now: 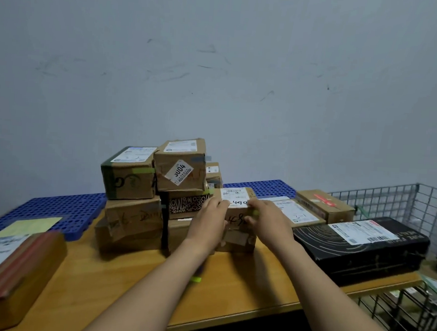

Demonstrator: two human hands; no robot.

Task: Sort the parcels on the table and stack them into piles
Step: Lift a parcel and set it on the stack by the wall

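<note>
Step in hand: placing or adjusting one parcel against the central pile (155,199). The small labelled box (237,198), white label on top with "490" handwritten, sits at the pile's right side, touching it or very nearly. Its base looks down on the tabletop (127,275); can't tell whether it is slightly lifted. The left hand (209,220) grips its left side, fingers curled over the top edge. The right hand (268,220) grips its right side, thumb on the front face. So both hands are closed on this one box.

Unsorted parcels lie right of the pile: long black box (361,249), flat labelled parcel (298,212), brown box with red tape (324,203). A red-striped parcel (11,267) lies far left of the pile.

Judgement: sorting is partway done, with one pile built. The next move calls for squaring this box flush with the pile or lifting it on top, without nudging the upper boxes, which look loosely stacked.
</note>
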